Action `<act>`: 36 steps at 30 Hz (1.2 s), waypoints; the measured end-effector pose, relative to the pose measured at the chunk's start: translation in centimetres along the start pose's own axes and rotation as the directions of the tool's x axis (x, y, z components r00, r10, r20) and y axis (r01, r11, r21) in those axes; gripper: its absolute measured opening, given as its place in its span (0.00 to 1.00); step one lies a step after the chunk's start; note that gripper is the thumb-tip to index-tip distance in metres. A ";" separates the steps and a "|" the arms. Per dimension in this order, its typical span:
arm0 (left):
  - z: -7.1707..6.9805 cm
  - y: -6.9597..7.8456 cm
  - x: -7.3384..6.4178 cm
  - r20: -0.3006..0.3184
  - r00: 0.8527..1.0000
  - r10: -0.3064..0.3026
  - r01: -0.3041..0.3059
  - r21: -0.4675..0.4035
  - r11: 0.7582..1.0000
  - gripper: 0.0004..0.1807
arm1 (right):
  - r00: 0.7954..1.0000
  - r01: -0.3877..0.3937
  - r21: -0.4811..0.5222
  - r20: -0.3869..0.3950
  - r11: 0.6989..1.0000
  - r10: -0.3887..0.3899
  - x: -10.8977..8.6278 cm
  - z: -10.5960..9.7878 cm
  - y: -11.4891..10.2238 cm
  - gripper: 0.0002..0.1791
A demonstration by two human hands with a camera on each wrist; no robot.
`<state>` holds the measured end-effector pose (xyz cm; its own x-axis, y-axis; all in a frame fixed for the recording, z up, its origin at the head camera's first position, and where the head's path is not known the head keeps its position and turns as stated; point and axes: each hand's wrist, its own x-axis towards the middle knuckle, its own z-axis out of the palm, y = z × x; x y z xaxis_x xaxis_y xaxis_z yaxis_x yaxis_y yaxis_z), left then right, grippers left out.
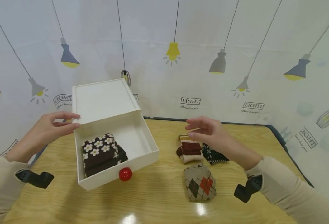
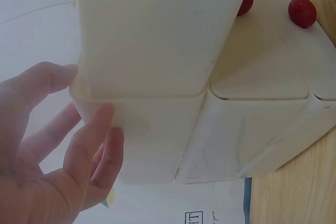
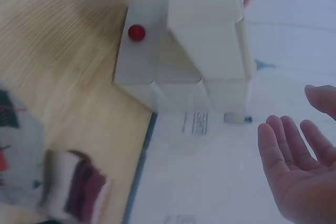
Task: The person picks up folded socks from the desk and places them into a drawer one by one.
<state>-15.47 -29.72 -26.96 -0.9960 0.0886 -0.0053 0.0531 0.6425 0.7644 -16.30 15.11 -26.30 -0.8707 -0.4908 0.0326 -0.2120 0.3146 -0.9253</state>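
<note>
A white drawer unit (image 1: 105, 101) stands on the left with its top drawer (image 1: 143, 159) pulled out; a red round knob (image 1: 125, 174) is on the drawer front. Inside lie folded dark brown socks with white daisies (image 1: 98, 146). My left hand (image 1: 53, 126) touches the unit's left edge near the drawer opening; in the left wrist view its fingertips rest against the white side. My right hand (image 1: 206, 130) hovers with nothing in it, fingers loosely extended. Below it are folded striped maroon and cream socks (image 1: 191, 151) and dark patterned socks (image 1: 213, 155), partly covered by the hand.
Folded beige argyle socks (image 1: 200, 183) lie nearer the front of the wooden table (image 1: 159, 199). Lower drawers with red knobs (image 2: 302, 12) show in the left wrist view. Behind the table hangs a pale cloth (image 1: 153, 56) printed with lamps.
</note>
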 end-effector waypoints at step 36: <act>0.2 -0.6 0.0 -0.035 0.999 0.017 -0.017 0.002 1.000 0.23 | 0.934 -0.342 -0.063 -0.134 0.937 0.332 -5.4 1.4 18.3 0.31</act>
<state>-15.52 -29.96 -27.52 -0.9969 0.0727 0.0305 0.0702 0.6423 0.7633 -14.81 22.34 -43.91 -0.9429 -0.2446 -0.2260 0.0717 0.5137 -0.8549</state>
